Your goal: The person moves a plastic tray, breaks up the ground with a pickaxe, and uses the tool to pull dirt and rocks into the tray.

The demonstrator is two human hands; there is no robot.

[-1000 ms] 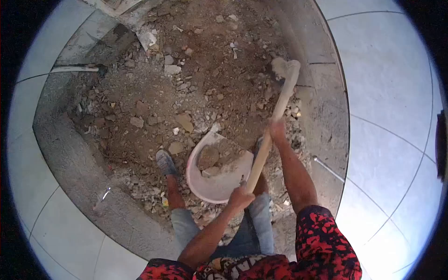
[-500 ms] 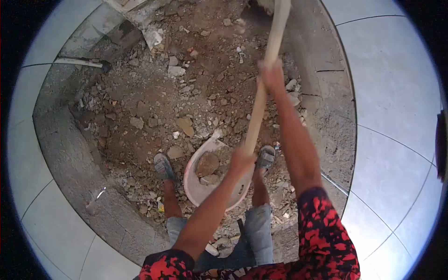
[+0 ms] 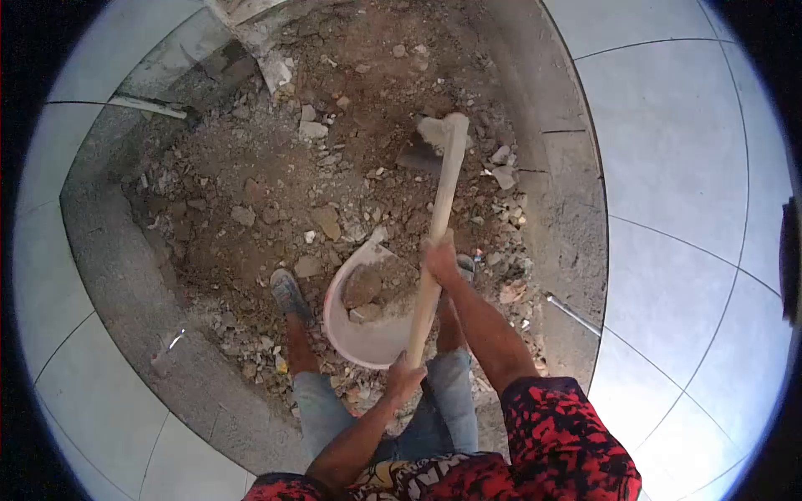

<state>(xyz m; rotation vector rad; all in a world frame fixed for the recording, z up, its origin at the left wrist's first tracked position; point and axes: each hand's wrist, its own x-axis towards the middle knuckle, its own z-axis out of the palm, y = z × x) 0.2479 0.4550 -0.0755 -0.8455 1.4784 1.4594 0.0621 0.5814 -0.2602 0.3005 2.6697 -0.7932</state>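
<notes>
A hoe point(image 3: 449, 179) with a thick wooden handle slants across the middle of the view. Its blade, partly hidden by motion and soil, is down on the rubble beyond my feet. My left hand point(image 3: 405, 377) is wrapped round the handle near its lower end. Farther up, my right hand point(image 3: 441, 259) is closed round the same handle. Between my feet sits a pale tub point(image 3: 372, 346) with a pinkish rim and a broken edge. A brown lump point(image 3: 362, 286), smaller pieces and some soil lie inside it, and the handle passes over its right side.
Broken rubble and soil point(image 3: 251, 184) fill the pit around my feet. A concrete edge point(image 3: 568, 200) borders it, with pale floor tiles point(image 3: 668, 150) beyond. Metal pipe ends stick out at the right point(image 3: 572, 315) and the left edge. Another pale handle point(image 3: 146, 105) lies at upper left.
The hoe has come back toward my body, its head now showing on the rubble. Both hands have moved nearer to me with the handle, still gripping it.
</notes>
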